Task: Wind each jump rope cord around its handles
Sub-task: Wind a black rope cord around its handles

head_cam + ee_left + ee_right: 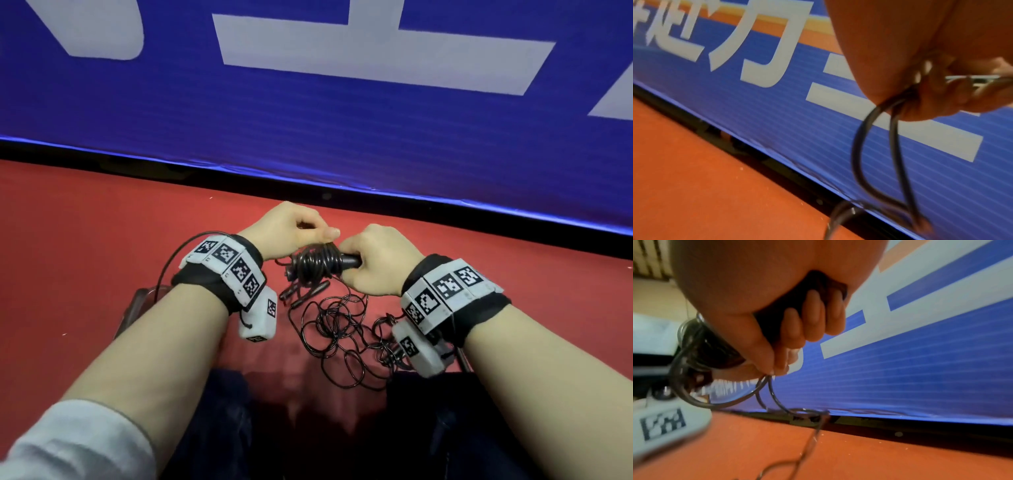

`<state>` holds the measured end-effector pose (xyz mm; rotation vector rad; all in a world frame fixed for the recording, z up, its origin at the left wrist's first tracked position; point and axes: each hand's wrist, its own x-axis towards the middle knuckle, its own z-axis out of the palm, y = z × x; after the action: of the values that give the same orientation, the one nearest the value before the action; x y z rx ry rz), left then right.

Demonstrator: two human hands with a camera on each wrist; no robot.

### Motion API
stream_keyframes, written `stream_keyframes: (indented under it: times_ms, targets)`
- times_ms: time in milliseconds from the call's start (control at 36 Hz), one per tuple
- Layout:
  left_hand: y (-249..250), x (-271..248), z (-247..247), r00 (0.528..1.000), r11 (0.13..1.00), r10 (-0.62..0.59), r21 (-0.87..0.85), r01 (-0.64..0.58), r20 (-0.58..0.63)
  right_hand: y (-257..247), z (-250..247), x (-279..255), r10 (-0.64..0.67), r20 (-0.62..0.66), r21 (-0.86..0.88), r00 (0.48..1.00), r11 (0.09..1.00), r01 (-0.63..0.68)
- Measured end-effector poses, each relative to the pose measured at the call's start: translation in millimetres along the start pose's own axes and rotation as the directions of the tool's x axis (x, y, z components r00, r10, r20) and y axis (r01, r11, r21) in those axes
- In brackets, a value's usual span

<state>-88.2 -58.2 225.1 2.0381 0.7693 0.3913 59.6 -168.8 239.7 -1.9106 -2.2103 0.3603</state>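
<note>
The jump rope cord (337, 329) looks like thin glossy black plastic; the handles (346, 262) are matt black; the floor (85, 240) is matt red; the banner (308, 113) shows fine ribbing.

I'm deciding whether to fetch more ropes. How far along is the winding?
Done: several cord turns around the black handles. In hand: right hand grips them; left hand pinches thin black cord. Left: loose tangle on the red floor.
</note>
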Motion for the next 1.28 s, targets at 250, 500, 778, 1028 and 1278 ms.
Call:
stream_keyframes:
  times_ms: [250, 500, 778, 1028, 1278]
  targets:
    - [7, 7, 20, 0.989, 0.930, -0.105, -0.362, 0.060, -0.108, -3, -4, 4, 0.319, -0.249, 0.659, 0.914, 0.748, -0.082]
    - [15, 7, 39, 0.994, 0.862, -0.101, -0.502, 0.071, -0.032, -2, -15, 9, 0.411, -0.170, 0.892, 0.896, 0.450, -0.037]
    - [10, -1, 47, 0.983, 0.989, -0.143, -0.057, 0.137, -0.112, 15, -7, 9, 0.559, 0.113, 0.818, 0.821, 0.417, -0.396]
    - [18, -5, 51, 0.970, 0.994, -0.091, -0.078, 0.075, -0.224, 35, -2, 10, 0.657, 0.200, 0.809, 0.727, 0.307, -0.501]
    - [22, -1, 55, 0.912, 0.925, -0.179, -0.378, 0.029, -0.368, 42, -3, 9, 0.676, 0.287, 0.775, 0.679, 0.252, -0.579]
